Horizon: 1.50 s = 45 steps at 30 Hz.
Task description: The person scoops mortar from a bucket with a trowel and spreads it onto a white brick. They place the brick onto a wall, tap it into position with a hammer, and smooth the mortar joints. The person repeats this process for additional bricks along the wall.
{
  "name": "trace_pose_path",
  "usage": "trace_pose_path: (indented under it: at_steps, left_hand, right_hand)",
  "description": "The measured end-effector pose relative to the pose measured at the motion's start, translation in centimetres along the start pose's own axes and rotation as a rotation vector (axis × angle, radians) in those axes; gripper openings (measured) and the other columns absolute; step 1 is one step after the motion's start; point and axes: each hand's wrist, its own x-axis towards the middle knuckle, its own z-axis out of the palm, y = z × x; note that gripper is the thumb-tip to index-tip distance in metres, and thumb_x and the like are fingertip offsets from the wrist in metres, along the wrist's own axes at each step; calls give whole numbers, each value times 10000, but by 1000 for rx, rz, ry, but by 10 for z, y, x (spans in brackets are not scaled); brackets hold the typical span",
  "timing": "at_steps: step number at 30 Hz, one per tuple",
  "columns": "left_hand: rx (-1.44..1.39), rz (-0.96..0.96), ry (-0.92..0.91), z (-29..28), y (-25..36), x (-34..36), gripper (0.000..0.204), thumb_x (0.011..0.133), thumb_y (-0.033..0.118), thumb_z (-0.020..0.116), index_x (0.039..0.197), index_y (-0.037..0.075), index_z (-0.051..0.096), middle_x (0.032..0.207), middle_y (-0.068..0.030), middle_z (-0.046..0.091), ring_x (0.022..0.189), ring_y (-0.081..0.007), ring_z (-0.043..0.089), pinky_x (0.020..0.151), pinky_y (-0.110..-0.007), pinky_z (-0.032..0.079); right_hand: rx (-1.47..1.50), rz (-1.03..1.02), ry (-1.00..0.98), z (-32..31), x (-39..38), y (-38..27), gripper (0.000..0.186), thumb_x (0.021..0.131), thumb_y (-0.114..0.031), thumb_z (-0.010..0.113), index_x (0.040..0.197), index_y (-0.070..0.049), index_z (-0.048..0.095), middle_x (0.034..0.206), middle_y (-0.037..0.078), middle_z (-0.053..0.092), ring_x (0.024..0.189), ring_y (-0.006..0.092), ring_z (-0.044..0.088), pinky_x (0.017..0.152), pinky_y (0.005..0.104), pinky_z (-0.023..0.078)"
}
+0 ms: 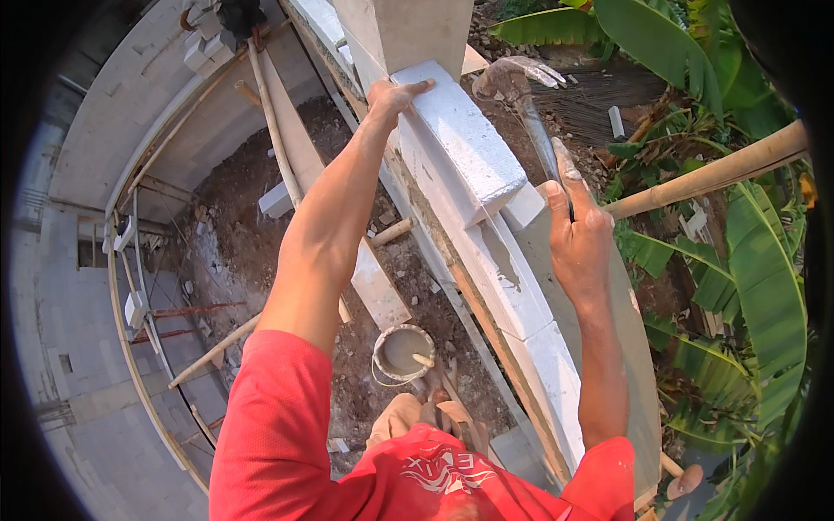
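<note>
My left hand (393, 102) grips the far end of a white lightweight block (460, 143) lying along the top of the wall. A smaller white piece (526, 206) shows beside its near end. My right hand (575, 239) is closed around a metal-handled hammer (543, 135), raised just right of the block, its claw head crusted with pale material. Below the block, the white block course (543, 365) carries a patch of wet grey mortar (506, 265).
A bucket of grey slurry (391, 365) sits below me. A plank (378, 286) and bamboo poles (208, 360) run left over rubble. A block wall (104, 148) curves at far left, with a person (234, 17) up there. Banana leaves (760, 286) and a bamboo pole (695, 178) are right.
</note>
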Motion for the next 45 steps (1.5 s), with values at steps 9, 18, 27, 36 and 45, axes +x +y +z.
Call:
trace_pose_path:
  at_steps: [9, 18, 27, 36, 45]
  left_hand:
    - [34, 29, 57, -1, 9, -8, 728, 636, 377, 966, 1098, -118, 698, 1113, -225, 715, 996, -309, 712, 888, -394, 547]
    - [70, -3, 78, -3, 10, -4, 730, 630, 362, 974, 1133, -87, 696, 1139, -246, 705, 1000, -309, 705, 878, -402, 555]
    - [24, -5, 23, 0, 5, 7, 690, 635, 362, 972, 1099, -78, 713, 1085, -219, 723, 976, -294, 706, 857, -397, 551]
    - [50, 17, -15, 0, 4, 11, 729, 630, 397, 970, 1064, -123, 699, 1076, -244, 708, 964, -308, 699, 873, -410, 539]
    - [-13, 83, -16, 0, -12, 36, 697, 646, 392, 967, 1036, -119, 698, 1060, -186, 715, 913, -252, 695, 836, -343, 535]
  right_hand:
    - [-89, -152, -27, 72, 60, 13, 297, 1043, -259, 527, 1185, -39, 669, 785, 283, 672, 783, 466, 684, 699, 565, 508]
    - [-202, -153, -160, 76, 82, 10, 316, 1041, -245, 497, 1214, -16, 630, 811, 254, 691, 836, 454, 695, 744, 547, 556]
    - [274, 46, -132, 50, -27, -32, 368, 1042, -305, 565, 1125, 45, 646, 671, 229, 601, 594, 303, 632, 584, 439, 482]
    - [1379, 1432, -331, 131, -243, 1, 390, 1053, -479, 510, 922, -114, 555, 610, -42, 453, 454, 45, 375, 412, 201, 286]
    - [1669, 1090, 625, 203, -129, -7, 354, 1071, -431, 516, 880, -165, 381, 670, -38, 393, 518, 73, 373, 492, 287, 345]
